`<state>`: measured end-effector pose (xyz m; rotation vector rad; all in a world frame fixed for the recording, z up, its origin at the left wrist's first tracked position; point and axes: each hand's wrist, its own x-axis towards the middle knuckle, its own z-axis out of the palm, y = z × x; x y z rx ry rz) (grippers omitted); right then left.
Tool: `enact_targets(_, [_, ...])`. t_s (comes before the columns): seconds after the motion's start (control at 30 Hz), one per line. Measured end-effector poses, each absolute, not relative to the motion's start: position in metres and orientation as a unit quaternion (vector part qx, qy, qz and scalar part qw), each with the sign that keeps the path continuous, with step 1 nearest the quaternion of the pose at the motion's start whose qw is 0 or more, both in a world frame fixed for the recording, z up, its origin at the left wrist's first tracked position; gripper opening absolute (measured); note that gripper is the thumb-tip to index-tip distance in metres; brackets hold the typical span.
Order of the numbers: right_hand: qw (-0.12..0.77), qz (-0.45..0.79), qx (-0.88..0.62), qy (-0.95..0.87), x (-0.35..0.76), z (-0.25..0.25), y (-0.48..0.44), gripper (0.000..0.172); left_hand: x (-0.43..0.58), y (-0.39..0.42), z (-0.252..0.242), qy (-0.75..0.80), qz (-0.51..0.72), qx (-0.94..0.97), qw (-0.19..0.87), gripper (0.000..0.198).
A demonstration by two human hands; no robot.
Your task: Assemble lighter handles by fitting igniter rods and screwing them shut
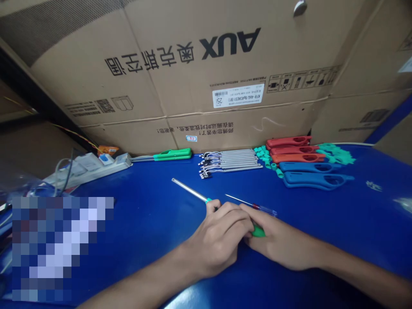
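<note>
Where the hands worked: a large cardboard box point(180, 73) with upside-down print filled the top of the frame, and a blue table point(135, 223) ran beneath it.

Upper left of the table: a white power strip point(86, 171) lay among cables, and a green-handled tool point(172, 154) lay against the box.

Lower left: a pixelated patch point(61, 249) hid whatever lay there.

Back edge, right of center: a row of wired metal rods point(228, 161) lay beside red plastic handles point(289, 148), blue plastic handles point(315, 180) and small teal pieces point(334, 154).

Left hand point(219, 240): it was closed around a screwdriver point(189, 189), low center, with the steel shaft pointing to the upper left.

Right hand point(280, 240): it lay curled beside the left hand, against the green handle's end; whether it gripped, I could not tell.

Handling: the screwdriver looked light and stiff, and the handle seemed the place to hold it, since the bare shaft might prove slippery.

Nearby: a thin screwdriver point(251, 204) with a clear handle lay just past the right hand's fingers point(254, 213).
</note>
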<state>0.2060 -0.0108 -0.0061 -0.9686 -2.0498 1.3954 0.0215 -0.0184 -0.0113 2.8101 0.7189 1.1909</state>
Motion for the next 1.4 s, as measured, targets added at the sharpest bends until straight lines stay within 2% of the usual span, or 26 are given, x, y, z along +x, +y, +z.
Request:
enact_targets(0.47, [0.229, 0.497, -0.356, -0.757, 0.207, -0.005, -0.012, 0.021, 0.023, -0.02, -0.009, 0.229, 0.384, 0.895, -0.004, 0.025])
enact_targets(0.67, [0.251, 0.483, -0.349, -0.762, 0.205, -0.005, -0.014, 0.021, 0.023, -0.018, -0.008, 0.217, 0.396, 0.892, -0.018, 0.022])
enact_targets(0.73, [0.272, 0.46, -0.349, -0.77, 0.204, -0.006, -0.016, 0.025, 0.022, -0.018, -0.007, 0.202, 0.4, 0.893, -0.045, 0.022])
enact_targets(0.93, [0.331, 0.323, -0.374, -0.804, 0.199, -0.019, -0.021, 0.054, 0.021, -0.019, 0.001, 0.182, 0.403, 0.891, -0.103, 0.029])
enact_targets(1.2, [0.329, 0.226, -0.41, -0.82, 0.196, -0.032, -0.023, 0.056, 0.02, -0.019, -0.002, 0.156, 0.411, 0.892, -0.102, 0.027])
enact_targets(1.4, [0.321, 0.209, -0.405, -0.83, 0.195, -0.032, -0.023, 0.048, 0.021, -0.019, -0.007, 0.151, 0.426, 0.884, -0.115, 0.031])
